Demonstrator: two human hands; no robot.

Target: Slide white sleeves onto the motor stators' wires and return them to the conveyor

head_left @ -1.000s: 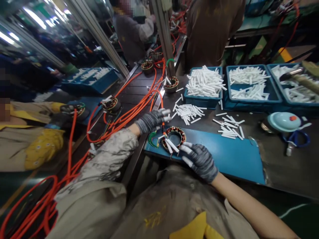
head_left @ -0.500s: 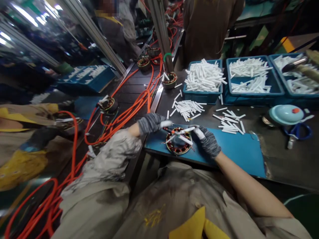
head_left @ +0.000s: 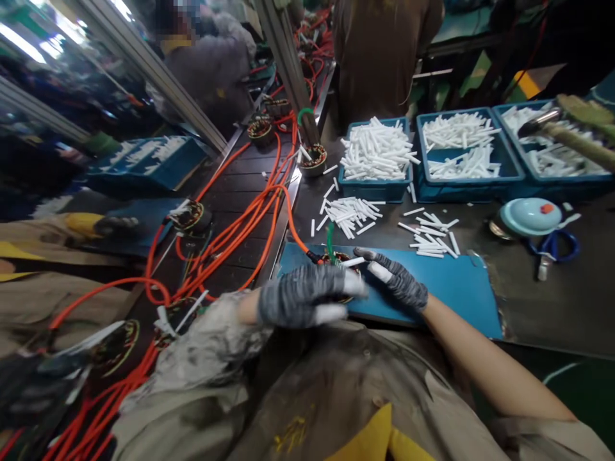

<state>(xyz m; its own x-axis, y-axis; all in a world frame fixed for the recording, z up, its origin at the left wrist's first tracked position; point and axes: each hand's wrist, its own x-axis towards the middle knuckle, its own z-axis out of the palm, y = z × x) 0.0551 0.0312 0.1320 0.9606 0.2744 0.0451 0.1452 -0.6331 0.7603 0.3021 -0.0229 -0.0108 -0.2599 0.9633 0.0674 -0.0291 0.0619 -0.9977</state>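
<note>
On the blue mat (head_left: 432, 288) sits a round wound coil ring (head_left: 354, 272), with a white tube across its top and an orange cable and a green lead at its far left rim. My left hand (head_left: 310, 294), in a grey striped glove with white fingertips, is over the near left part of the ring and hides much of it. Its fingers are apart, somewhat blurred, with nothing seen in them. Gloved the same way, my right hand (head_left: 396, 278) is at the ring's right side, fingers spread and holding nothing.
Loose white tubes (head_left: 348, 214) lie behind the mat, before blue bins (head_left: 377, 190) of tubes. Blue scissors (head_left: 552, 250) and a light blue lidded container (head_left: 531, 216) are at right. Orange cables (head_left: 235, 230) and other coil rings (head_left: 312, 160) run along the left. A co-worker's gloved hand (head_left: 115, 225) is far left.
My left hand has come nearer over the ring and opened, and my right hand has let go of the tube. An orange cable and a green lead now reach the ring. The view has shifted.
</note>
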